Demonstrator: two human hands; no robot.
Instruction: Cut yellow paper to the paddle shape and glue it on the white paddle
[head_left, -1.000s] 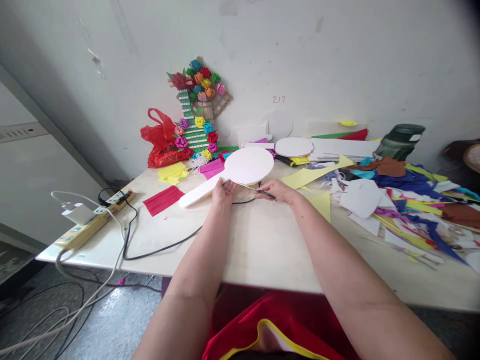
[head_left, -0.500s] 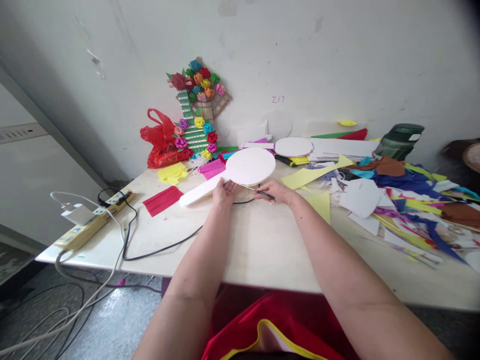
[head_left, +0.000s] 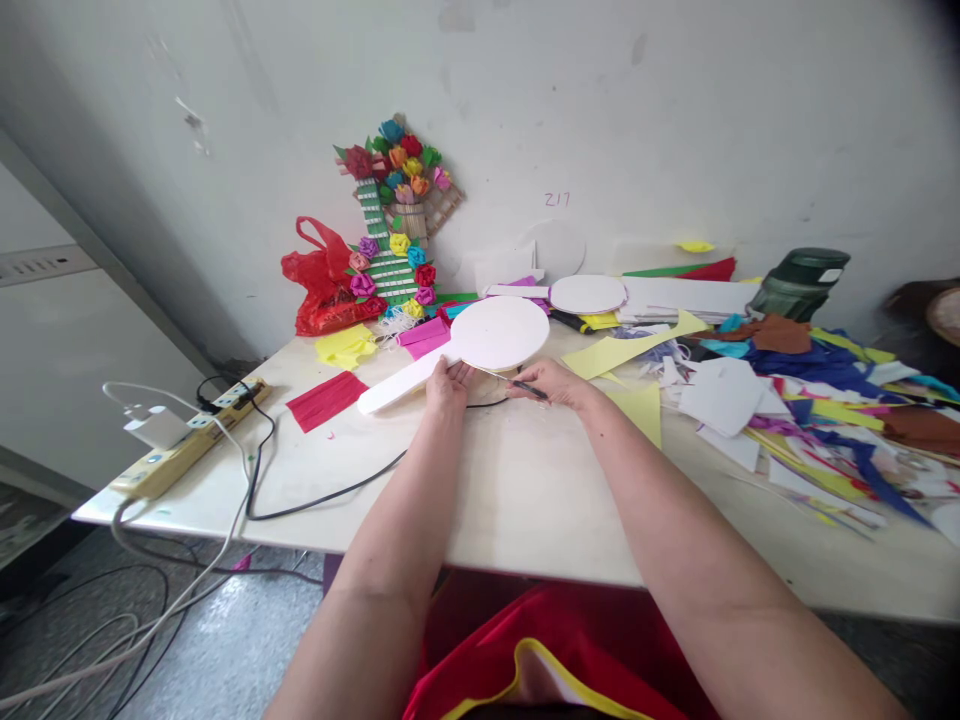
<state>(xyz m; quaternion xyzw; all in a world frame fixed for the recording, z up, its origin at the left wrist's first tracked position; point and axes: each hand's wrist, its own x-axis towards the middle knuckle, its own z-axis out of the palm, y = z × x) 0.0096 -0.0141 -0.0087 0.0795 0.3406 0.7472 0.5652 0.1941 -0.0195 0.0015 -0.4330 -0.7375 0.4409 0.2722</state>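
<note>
The pale table (head_left: 540, 500) is spread across the middle of the frame, and its right side is covered by a heap of coloured scraps (head_left: 847, 430). Paper-like flowers are mounted on an upright decoration (head_left: 409, 220), left of the upper centre. At the centre, the white paddle-shaped piece (head_left: 500, 333) is held with its round end toward the upper right and its strip toward the lower left. A power strip (head_left: 202, 440) is seen at left, and a red bag (head_left: 322, 280) is placed beside the decoration. Where disc and strip meet, the piece is grasped by the fingers of the left hand (head_left: 448, 385). By the right hand (head_left: 555, 383), a slim dark-handled tool (head_left: 531, 389) is gripped between closed fingers, its thin tip brought to the disc's lower edge; whether they touch cannot be told.
</note>
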